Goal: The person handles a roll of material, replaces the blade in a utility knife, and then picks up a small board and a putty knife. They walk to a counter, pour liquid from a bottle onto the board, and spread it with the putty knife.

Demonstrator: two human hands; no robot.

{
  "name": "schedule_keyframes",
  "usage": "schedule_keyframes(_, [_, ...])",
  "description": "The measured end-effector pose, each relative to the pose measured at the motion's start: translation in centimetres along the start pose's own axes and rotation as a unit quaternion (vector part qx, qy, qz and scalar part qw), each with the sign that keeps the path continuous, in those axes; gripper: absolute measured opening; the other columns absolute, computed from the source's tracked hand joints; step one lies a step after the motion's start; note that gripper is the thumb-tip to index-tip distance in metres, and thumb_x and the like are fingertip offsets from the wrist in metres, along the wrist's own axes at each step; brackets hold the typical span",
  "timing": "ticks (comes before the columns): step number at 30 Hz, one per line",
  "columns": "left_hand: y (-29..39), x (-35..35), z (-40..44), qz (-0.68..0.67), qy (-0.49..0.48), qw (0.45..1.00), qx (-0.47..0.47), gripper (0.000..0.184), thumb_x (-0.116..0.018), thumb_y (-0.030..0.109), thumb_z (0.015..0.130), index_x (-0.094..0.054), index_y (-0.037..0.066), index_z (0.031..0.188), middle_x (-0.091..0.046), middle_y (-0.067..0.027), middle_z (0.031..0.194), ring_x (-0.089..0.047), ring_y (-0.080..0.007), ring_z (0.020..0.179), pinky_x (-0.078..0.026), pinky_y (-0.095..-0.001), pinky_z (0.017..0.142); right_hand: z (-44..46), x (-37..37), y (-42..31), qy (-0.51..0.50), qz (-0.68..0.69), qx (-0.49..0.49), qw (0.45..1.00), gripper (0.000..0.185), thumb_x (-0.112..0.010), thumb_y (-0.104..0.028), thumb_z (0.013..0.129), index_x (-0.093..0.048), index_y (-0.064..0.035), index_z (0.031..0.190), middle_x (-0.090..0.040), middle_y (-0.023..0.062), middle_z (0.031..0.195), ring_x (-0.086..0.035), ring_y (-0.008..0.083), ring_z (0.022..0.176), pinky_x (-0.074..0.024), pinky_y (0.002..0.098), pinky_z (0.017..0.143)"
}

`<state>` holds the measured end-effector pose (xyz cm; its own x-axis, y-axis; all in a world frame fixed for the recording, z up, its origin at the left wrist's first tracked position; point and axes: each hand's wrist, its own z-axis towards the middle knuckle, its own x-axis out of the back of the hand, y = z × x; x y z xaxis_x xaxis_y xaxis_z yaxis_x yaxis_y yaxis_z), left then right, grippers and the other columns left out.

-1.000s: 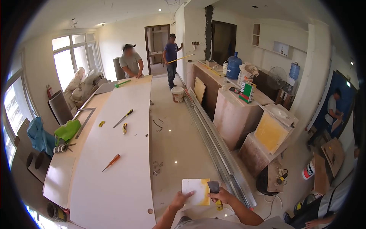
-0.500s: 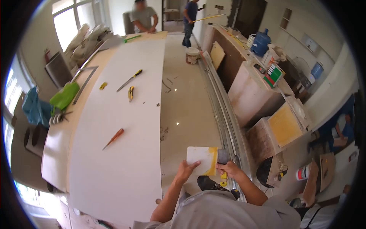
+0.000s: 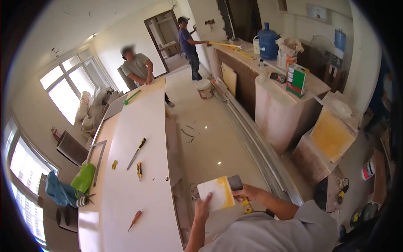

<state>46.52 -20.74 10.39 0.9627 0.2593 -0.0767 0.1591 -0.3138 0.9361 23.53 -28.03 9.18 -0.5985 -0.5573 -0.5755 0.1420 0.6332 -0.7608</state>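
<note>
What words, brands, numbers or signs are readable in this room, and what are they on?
No text is clear enough to quote.
Green-and-red tin: lettering too blurred to read.
White bucket with red-and-black label, far right: too small to read.
Lidded bucket on the floor: label too small to read.
Yellow-smeared white board in the left hand: no lettering visible.

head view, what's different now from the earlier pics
The camera view has tilted. The far co-worker in the dark shirt has stretched an arm toward the counter, carrying the yellow pole that way. Nothing visibly taken or let go: the left hand still holds the white board, the right hand the grey-bladed scraper.
</note>
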Motion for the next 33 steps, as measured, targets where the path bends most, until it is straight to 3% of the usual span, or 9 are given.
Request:
schedule_keyframes(3, [1.7, -2.2, 3.0, 0.082, 0.015, 0.996, 0.010, 0.049, -0.069, 0.034, 0.084, -0.063, -0.009, 0.106, -0.067, -0.0108, 0.093, -0.062, -0.0164, 0.083, -0.049, -0.0293, 0.073, 0.0, 2.9, -3.7, -0.040, -0.006, 0.004, 0.999, 0.016, -0.062, -0.021, 0.090, -0.056, -0.0072, 0.086, -0.050, -0.0002, 0.060, -0.046, 0.0087, 0.048, -0.0401, 0.0267, 0.048])
schedule_keyframes(9, [0.9, -5.0, 10.4, 0.048, 0.079, 0.993, -0.077, 0.045, -0.070, 0.032, 0.083, -0.063, -0.008, 0.103, -0.068, -0.0141, 0.092, -0.064, -0.0183, 0.081, -0.050, -0.0326, 0.072, 4.4, 7.4, -6.1, 0.024, -0.035, 0.023, 0.999, 0.017, -0.060, -0.021, 0.092, -0.053, -0.0075, 0.085, -0.049, 0.0001, 0.058, -0.047, 0.0097, 0.049, -0.0413, 0.0266, 0.050])
schedule_keyframes(12, [3.2, -4.8, 13.5, 0.221, 0.129, 0.961, -0.102, 0.044, -0.068, 0.033, 0.085, -0.063, -0.009, 0.100, -0.067, -0.0175, 0.087, -0.064, -0.0194, 0.081, -0.050, -0.0340, 0.074, 7.6, 8.6, -6.2, 0.044, -0.015, 0.036, 0.998, 0.017, -0.060, -0.021, 0.092, -0.051, -0.0072, 0.086, -0.049, 0.0006, 0.058, -0.048, 0.0101, 0.049, -0.0416, 0.0271, 0.050])
schedule_keyframes(15, [2.9, -3.1, 19.4, 0.190, 0.101, 0.961, -0.174, 0.044, -0.064, 0.035, 0.087, -0.062, -0.008, 0.097, -0.066, -0.0179, 0.083, -0.063, -0.0191, 0.076, -0.049, -0.0346, 0.071, 11.4, 9.6, -8.0, 0.090, -0.007, 0.038, 0.995, 0.017, -0.060, -0.022, 0.092, -0.052, -0.0076, 0.087, -0.048, 0.0007, 0.057, -0.048, 0.0108, 0.048, -0.0410, 0.0273, 0.049])
schedule_keyframes(20, [5.7, 0.5, 27.9, 0.106, 0.049, 0.987, -0.108, 0.044, -0.053, 0.037, 0.094, -0.061, -0.006, 0.097, -0.065, -0.0122, 0.081, -0.058, -0.0159, 0.074, -0.046, -0.0329, 0.068, 17.8, 9.3, -11.4, 0.098, -0.172, 0.020, 0.980, 0.016, -0.058, -0.021, 0.093, -0.055, -0.0050, 0.092, -0.055, 0.0022, 0.061, -0.047, 0.0103, 0.048, -0.0405, 0.0263, 0.048])
schedule_keyframes(21, [6.4, 1.2, 30.0, 0.068, 0.030, 0.992, -0.101, 0.044, -0.051, 0.037, 0.096, -0.062, -0.006, 0.096, -0.064, -0.0110, 0.080, -0.057, -0.0152, 0.074, -0.046, -0.0325, 0.067, 19.5, 9.2, -12.0, 0.102, -0.178, 0.041, 0.978, 0.018, -0.057, -0.020, 0.093, -0.057, -0.0027, 0.097, -0.065, 0.0065, 0.074, -0.047, 0.0087, 0.049, -0.0405, 0.0251, 0.047])
schedule_keyframes(24, [8.9, 3.5, 35.0, 0.076, 0.027, 0.989, -0.124, 0.044, -0.047, 0.036, 0.098, -0.061, -0.006, 0.093, -0.064, -0.0089, 0.081, -0.056, -0.0141, 0.076, -0.045, -0.0308, 0.068, 24.8, 7.6, -14.1, 0.159, -0.100, 0.077, 0.979, 0.020, -0.057, -0.020, 0.092, -0.059, -0.0018, 0.099, -0.069, 0.0101, 0.089, -0.047, 0.0074, 0.049, -0.0415, 0.0238, 0.048])
schedule_keyframes(30, [12.7, 7.5, 41.6, 0.027, 0.036, 0.995, -0.084, 0.037, -0.061, 0.029, 0.090, -0.059, -0.006, 0.100, -0.065, -0.0110, 0.087, -0.059, -0.0152, 0.079, -0.047, -0.0307, 0.071, 33.0, 6.4, -18.0, 0.216, -0.205, -0.008, 0.955, 0.022, -0.057, -0.021, 0.093, -0.059, -0.0023, 0.104, -0.069, 0.0078, 0.095, -0.047, 0.0076, 0.049, -0.0435, 0.0236, 0.049])
schedule_keyframes(33, [14.6, 8.4, 43.3, 0.024, 0.026, 0.995, -0.093, 0.037, -0.066, 0.027, 0.085, -0.059, -0.006, 0.102, -0.066, -0.0119, 0.089, -0.060, -0.0164, 0.080, -0.048, -0.0315, 0.073, 34.9, 5.1, -20.0, 0.233, -0.199, 0.013, 0.952, 0.024, -0.057, -0.025, 0.093, -0.063, -0.0021, 0.098, -0.069, 0.0024, 0.090, -0.049, 0.0073, 0.050, -0.0426, 0.0242, 0.048])
